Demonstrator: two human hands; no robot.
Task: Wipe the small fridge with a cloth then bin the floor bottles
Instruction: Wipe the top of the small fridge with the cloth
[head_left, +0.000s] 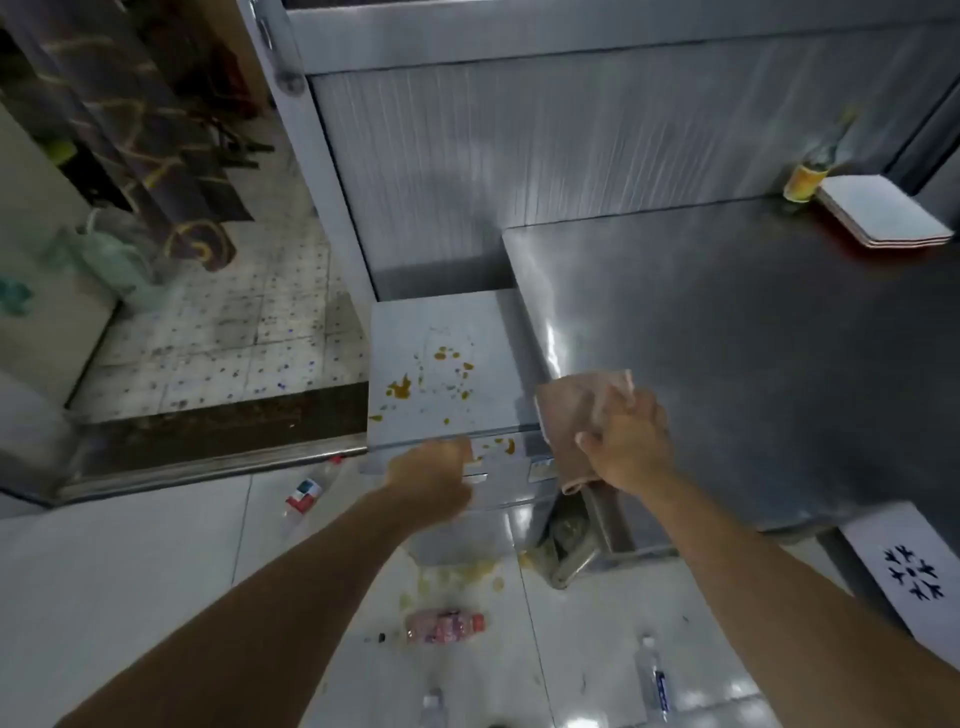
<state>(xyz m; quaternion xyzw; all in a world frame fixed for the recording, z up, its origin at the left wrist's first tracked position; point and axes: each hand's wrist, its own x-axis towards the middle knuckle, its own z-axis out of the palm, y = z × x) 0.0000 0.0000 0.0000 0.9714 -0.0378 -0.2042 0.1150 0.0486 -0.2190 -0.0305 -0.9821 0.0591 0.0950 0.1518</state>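
Note:
The small grey fridge (441, 332) stands low against the steel counter, its top spattered with orange-brown stains. My right hand (628, 441) grips a folded pinkish-brown cloth (576, 410) over the fridge's right front corner. My left hand (431, 473) is a curled fist at the fridge's front edge, blurred, with nothing seen in it. Bottles lie on the white floor: a clear one with a red-green label (304, 493), a red-labelled one (444, 626), a clear one with a blue label (654, 680), and another at the bottom edge (434, 706).
A steel counter (727, 338) fills the right, with a stack of white plates (883, 213) and a glass bottle of yellow liquid (810, 171) at its back. Orange spill marks the floor (462, 574) below the fridge. A step leads to a tiled area with green bags (114, 260).

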